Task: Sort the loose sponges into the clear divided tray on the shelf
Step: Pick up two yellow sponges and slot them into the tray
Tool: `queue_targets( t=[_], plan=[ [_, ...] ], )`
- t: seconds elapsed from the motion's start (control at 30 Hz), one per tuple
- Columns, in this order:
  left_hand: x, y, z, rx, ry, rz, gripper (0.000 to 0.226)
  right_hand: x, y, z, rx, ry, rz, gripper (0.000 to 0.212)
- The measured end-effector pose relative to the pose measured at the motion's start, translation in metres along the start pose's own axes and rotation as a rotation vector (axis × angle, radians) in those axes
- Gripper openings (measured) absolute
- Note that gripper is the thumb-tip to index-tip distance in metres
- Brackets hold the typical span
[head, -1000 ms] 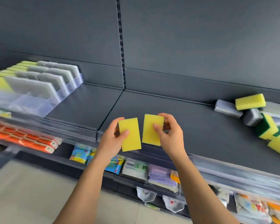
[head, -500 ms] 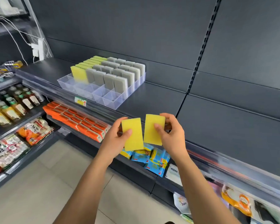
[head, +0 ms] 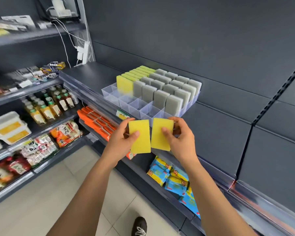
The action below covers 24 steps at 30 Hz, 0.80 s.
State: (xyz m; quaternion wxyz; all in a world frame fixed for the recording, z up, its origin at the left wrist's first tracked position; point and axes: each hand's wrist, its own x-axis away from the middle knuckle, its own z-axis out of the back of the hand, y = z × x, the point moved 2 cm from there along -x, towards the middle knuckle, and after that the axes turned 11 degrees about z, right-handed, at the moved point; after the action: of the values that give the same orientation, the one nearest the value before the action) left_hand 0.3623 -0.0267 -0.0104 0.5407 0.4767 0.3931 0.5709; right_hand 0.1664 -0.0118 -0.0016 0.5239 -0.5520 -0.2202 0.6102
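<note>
change noted: over the last second the view has swung left along the shelf. the loose pile seen earlier at the right edge is out of frame. the clear divided tray, earlier far off to the left, now sits just beyond the hands. the grip has not altered. judgement: the carry is all but done and placing is the step in hand.

hands, left to right: the left hand pinches one yellow sponge, thumb on its face, fingers behind. the right hand pinches a second yellow sponge the same way. the two pieces stand upright, side by side, edges close to touching. they are held in front of the shelf lip, just below the tray's near corner.

tray condition: the left column holds a yellow row standing on edge, and the columns to its right hold grey sponges. the front cells are empty. judgement: both carried pieces belong in the left column, ahead of the yellow row.
</note>
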Motion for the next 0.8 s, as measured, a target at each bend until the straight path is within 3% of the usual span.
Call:
queue_targets(
  t=[0.47,0.8],
  plan=[
    [-0.154,0.02,0.089,-0.027,0.018,-0.019,0.036,-0.143,0.016,-0.116,-0.028,-0.013,0.069,0.027],
    [-0.242,0.021,0.126,-0.054,-0.07,-0.025,0.038,-0.202,0.025,-0.165,0.038,0.014,0.054,0.028]
  ],
)
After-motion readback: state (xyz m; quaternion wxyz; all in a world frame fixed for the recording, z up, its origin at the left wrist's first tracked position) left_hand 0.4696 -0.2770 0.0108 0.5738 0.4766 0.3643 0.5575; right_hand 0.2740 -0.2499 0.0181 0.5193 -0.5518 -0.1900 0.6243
